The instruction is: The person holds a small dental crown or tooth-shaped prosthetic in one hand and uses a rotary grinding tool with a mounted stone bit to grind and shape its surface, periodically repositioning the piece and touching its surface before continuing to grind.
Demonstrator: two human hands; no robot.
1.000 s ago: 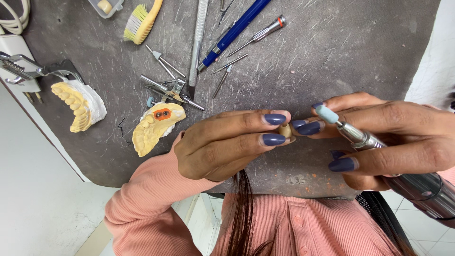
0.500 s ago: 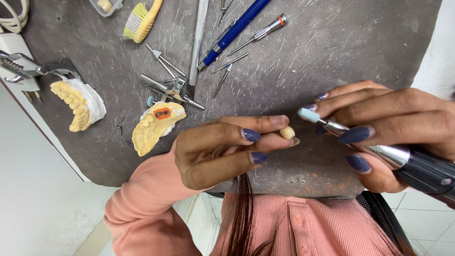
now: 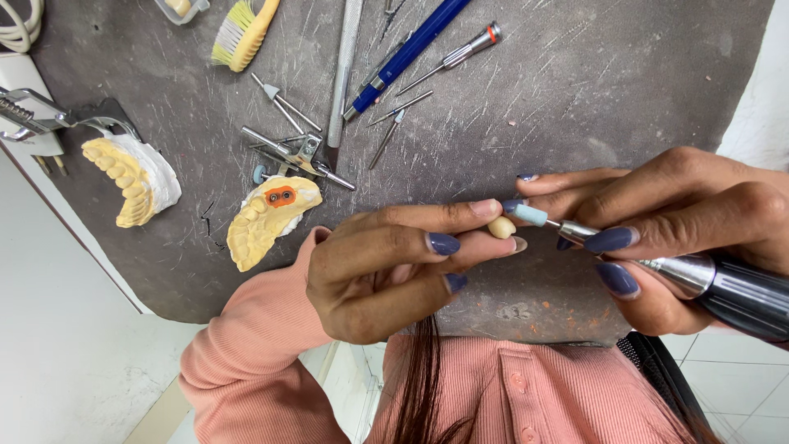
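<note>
The left hand pinches a tooth crown at its fingertips (right hand grips the handpiece).

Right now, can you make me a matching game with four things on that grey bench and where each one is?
Things:
1. small cream tooth-shaped piece
2. silver rotary handpiece with pale blue tip
3. yellow plaster jaw model with orange patch
4. yellow-handled brush

Places:
A. at the top edge of the grey bench
B. pinched in the left hand fingertips
C. lying left of the left hand
D. gripped in the right hand

Pairs: 1-B, 2-D, 3-C, 4-A
</note>
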